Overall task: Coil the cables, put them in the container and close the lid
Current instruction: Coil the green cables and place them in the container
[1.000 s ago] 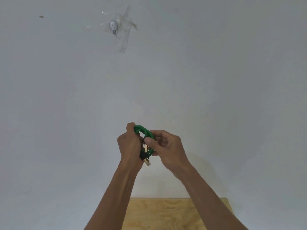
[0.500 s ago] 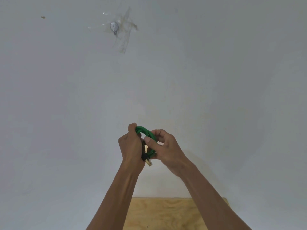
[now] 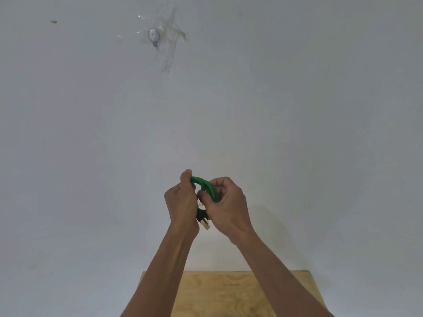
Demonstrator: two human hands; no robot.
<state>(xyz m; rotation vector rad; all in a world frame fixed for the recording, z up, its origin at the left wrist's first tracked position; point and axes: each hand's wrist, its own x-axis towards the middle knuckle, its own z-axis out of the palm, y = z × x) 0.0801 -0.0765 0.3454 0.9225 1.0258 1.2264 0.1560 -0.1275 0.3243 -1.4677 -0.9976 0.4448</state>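
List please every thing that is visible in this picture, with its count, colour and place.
cable: one, green, coiled, held up between both hands in front of the wall
plug: one, black with pale tip, hanging below the coil
hook: one, silver, taped high on the wall
mark: one, brown, upper left of the wall
wall: white, behind everything
table: one, light wood, bottom centre
left hand: grips the coil
right hand: grips the coil

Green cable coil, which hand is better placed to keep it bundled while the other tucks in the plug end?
Probably the left hand: its grip wraps the green cable coil near the plug. The right hand holds the outer loop.
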